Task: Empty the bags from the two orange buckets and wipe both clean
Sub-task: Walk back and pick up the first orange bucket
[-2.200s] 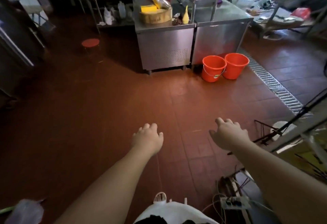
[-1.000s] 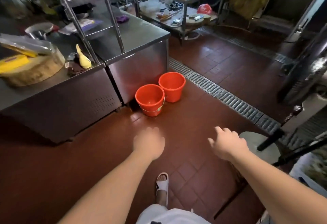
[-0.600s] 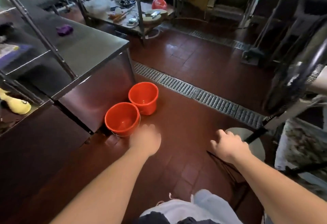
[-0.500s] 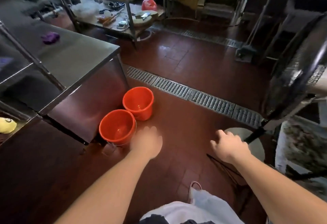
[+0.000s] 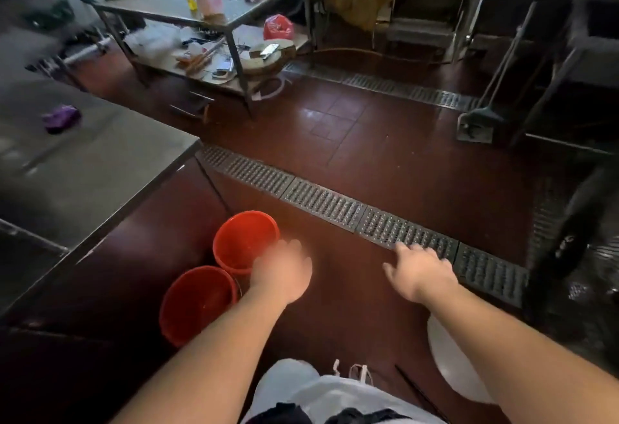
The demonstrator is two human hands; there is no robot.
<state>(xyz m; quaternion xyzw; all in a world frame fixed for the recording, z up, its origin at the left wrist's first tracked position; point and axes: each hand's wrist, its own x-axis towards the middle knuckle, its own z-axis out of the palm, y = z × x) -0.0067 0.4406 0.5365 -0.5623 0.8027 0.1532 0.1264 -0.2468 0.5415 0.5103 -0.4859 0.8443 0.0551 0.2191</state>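
Buckets (image 5: 221,276) are standing together by the counter (image 5: 100,169); I am reaching with left hand (image 5: 281,276) and right hand (image 5: 420,273), both loosely open and holding nothing.

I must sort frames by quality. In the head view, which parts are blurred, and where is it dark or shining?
Head view: the left hand is smeared by motion blur, the right hand is sharper; the two orange buckets are soft at the rim; the steel counter on the left is blurred; the floor tiles show pale glare; the right edge is in deep shadow; wide-angle bending curves the drain grate.

Both hands (image 5: 281,273) (image 5: 420,273) outstretched, empty, fingers relaxed.
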